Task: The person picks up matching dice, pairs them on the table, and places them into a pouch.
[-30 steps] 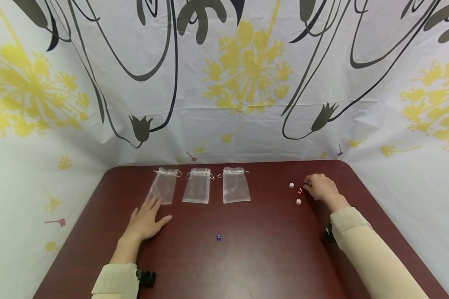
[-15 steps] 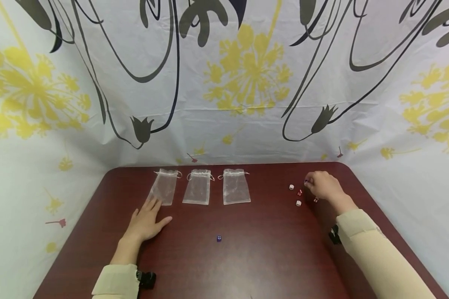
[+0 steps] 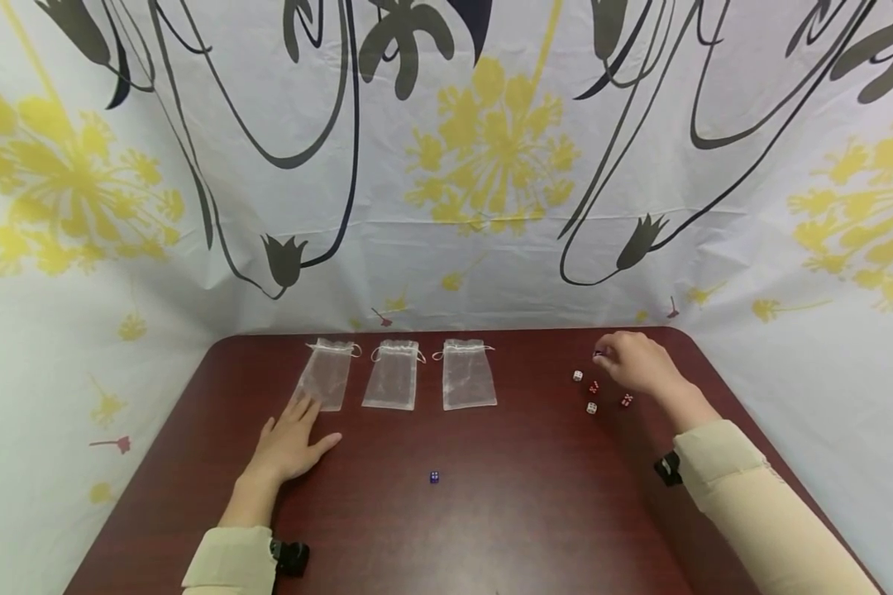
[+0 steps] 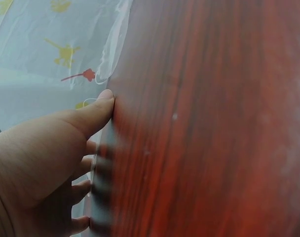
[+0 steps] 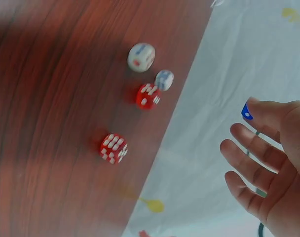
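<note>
My left hand [image 3: 288,442] rests spread on the table, its fingertips touching the lower edge of the left sheer drawstring bag [image 3: 331,372]. Between thumb and fingers, my right hand [image 3: 640,364] pinches a blue die [image 5: 247,111], raised above the table at the far right. Below and left of that hand lie two white dice [image 5: 141,57] and two red dice [image 5: 113,148]. Another blue die [image 3: 435,477] sits alone near the middle of the table. A middle bag [image 3: 391,376] and a right bag [image 3: 469,376] lie flat beside the left one.
The dark red table [image 3: 491,529] ends at a patterned white cloth [image 3: 387,273] that hangs behind it and at both sides. A black wrist camera [image 3: 292,559] is strapped at the left cuff, and another camera [image 3: 668,468] at the right.
My right hand has risen from among the dice with the blue die and shifted slightly left, uncovering a red die. The left hand stays in place.
</note>
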A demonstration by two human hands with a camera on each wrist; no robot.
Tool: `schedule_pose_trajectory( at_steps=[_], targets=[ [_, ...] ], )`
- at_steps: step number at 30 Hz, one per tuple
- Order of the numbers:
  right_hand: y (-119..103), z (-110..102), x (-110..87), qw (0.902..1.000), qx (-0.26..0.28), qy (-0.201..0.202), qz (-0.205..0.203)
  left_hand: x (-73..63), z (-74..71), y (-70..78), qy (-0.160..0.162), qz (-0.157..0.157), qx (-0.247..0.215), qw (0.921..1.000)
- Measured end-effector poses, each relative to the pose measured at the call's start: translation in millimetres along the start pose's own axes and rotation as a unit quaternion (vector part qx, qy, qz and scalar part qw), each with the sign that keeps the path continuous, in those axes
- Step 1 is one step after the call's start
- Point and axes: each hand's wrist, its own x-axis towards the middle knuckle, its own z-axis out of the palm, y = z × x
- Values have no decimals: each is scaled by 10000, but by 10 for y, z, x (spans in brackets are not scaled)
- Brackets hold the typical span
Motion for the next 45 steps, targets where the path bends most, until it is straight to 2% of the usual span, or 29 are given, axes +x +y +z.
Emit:
schedule_pose_trajectory(
  at_steps=[6,11,15,22,29,38,45],
  targets=[
    [-309,-27,-37,9995,139,-76,-280,15,17,-20,-19,-11,59,10000],
    [-583,-18,-85,9975,135,124,-679,20,21,-26,-17,-28,52,10000],
    [-770,32,-147,9945,178,277,-997,15,10,-27,-26,-39,33,10000],
    [-1046,193,-281,9907,345,287,-1284,27,2,-20,-5,-26,10,10000],
    [-1199,349,-375,9867,412,280,-1547,32,20,-30,15,-28,17,10000],
    [-1271,423,-419,9845,442,210,-1686,30,18,-28,-38,-57,-45,10000],
    [-1513,599,-468,9793,485,54,-1966,40,20,-43,-42,-49,-45,10000]
  ],
)
